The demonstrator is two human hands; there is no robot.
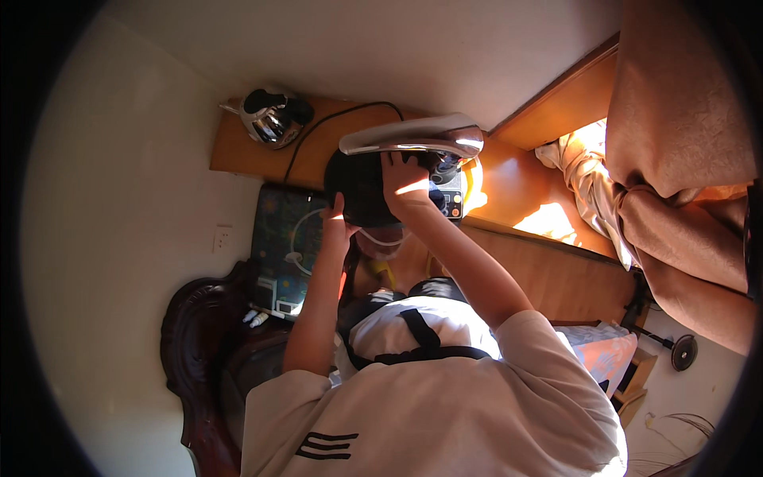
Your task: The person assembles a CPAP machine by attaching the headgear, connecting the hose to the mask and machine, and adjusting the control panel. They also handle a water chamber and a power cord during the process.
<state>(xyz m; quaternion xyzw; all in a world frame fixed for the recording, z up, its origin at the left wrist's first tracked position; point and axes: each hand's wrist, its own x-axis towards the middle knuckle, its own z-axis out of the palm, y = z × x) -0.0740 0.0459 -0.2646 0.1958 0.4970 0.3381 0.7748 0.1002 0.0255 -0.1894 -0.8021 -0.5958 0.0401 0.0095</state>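
Observation:
A round black cooker pot [358, 187] stands on a wooden shelf [238, 147], with its shiny silver lid [413, 135] raised above it. My right hand [405, 181] grips the pot's upper edge just under the lid. My left hand [338, 229] presses against the pot's lower left side. A small control panel [453, 197] with buttons shows to the right of my right hand. A clear plastic piece [381, 240] hangs under the pot. My white shirt and a black chest strap fill the lower middle of the view.
A silver and black kettle [274, 118] sits at the shelf's left end, its black cable running toward the pot. A dark patterned mat [278, 230] lies below. A carved dark wooden chair [195, 350] is at lower left. Tan curtains [675, 159] hang on the right.

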